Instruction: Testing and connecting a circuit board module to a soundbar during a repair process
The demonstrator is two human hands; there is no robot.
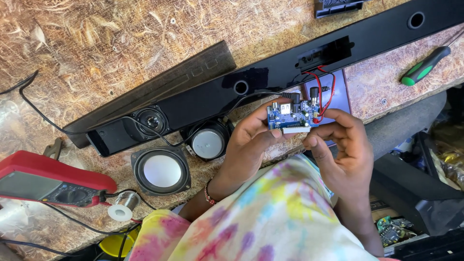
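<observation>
My left hand (249, 142) and my right hand (345, 150) both hold a small blue circuit board (290, 116) with jacks and a white connector strip, just above the table's near edge. Red wires (324, 92) and a black wire run from the board up into an opening in the long black soundbar housing (270, 72). The soundbar lies diagonally across the worn wooden table (96, 43). One round speaker (151, 119) sits in its left end.
Two loose speakers (162, 170) (208, 140) lie near the front edge. A red multimeter (50, 181) and a solder spool (123, 205) are at the left. A green-handled screwdriver (425, 66) lies at the right. A black grille strip (159, 87) lies behind the soundbar.
</observation>
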